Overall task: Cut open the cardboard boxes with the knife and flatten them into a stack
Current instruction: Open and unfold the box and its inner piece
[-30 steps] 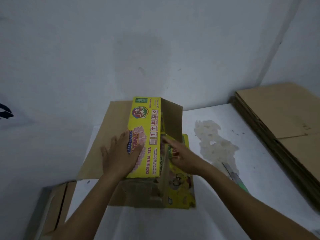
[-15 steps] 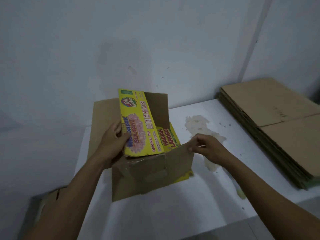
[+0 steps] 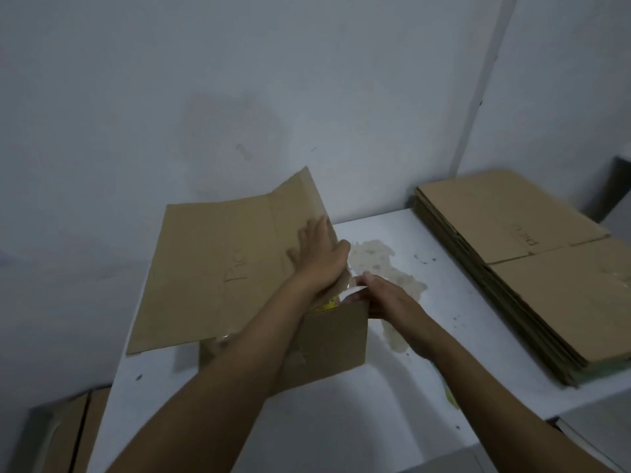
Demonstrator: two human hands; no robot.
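Closest to the camera both forearms reach in over the white table (image 3: 341,421), and a bit of brown cardboard (image 3: 68,435) sits low down off the table's left edge, looks like more boxes but it's dim there. Just past that is the cardboard box (image 3: 218,268), mid-table toward the left. It's opened right up with its plain brown inside facing up, one short flap standing up nearest me and the big panel tilted up toward the wall. The right hand (image 3: 386,298) has its fingers curled round the top right corner of that near flap, thumb on top, so it's got a proper pinch on it. The left hand (image 3: 321,254) is spread out flat, palm down, pressing on the big panel right at its right edge, not really gripping anything. A bit of the yellow printed outside peeks out between the two hands, and there's some scrawled handwriting on the panel I can't read. Behind the hands is a blotchy pale stain (image 3: 379,264) on the tabletop. Further right, well apart from the box, a stack of flattened cardboard (image 3: 512,254) lies on the table. Beyond it all is a bare wall (image 3: 307,97).
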